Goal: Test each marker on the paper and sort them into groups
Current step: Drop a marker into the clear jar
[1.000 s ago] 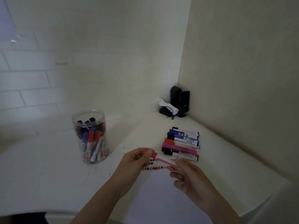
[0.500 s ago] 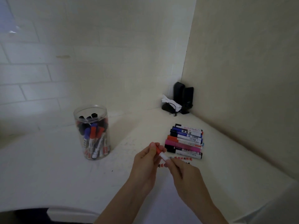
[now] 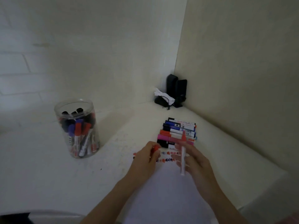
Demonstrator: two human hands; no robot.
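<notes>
cap's off now: small red cap (image 3: 155, 148) is being pinched in the left hand (image 3: 145, 157), split from the white-barrelled red marker (image 3: 183, 156) being gripped tip-up by the right hand (image 3: 193, 160), over the scribbled white paper (image 3: 168, 188) | row of sorted markers (image 3: 178, 132) is being partly blocked by that barrel | clear plastic jar of markers (image 3: 77, 128) is being left standing well apart.

The marker (image 3: 183, 152) has a white barrel and a red tip; the cap (image 3: 155, 148) is red; the paper (image 3: 163, 188) is white with rows of red and dark marks; the row of markers (image 3: 178, 132) shows black, blue, orange and pink; the jar (image 3: 77, 128) is clear; the speakers (image 3: 177, 89) are black.
</notes>
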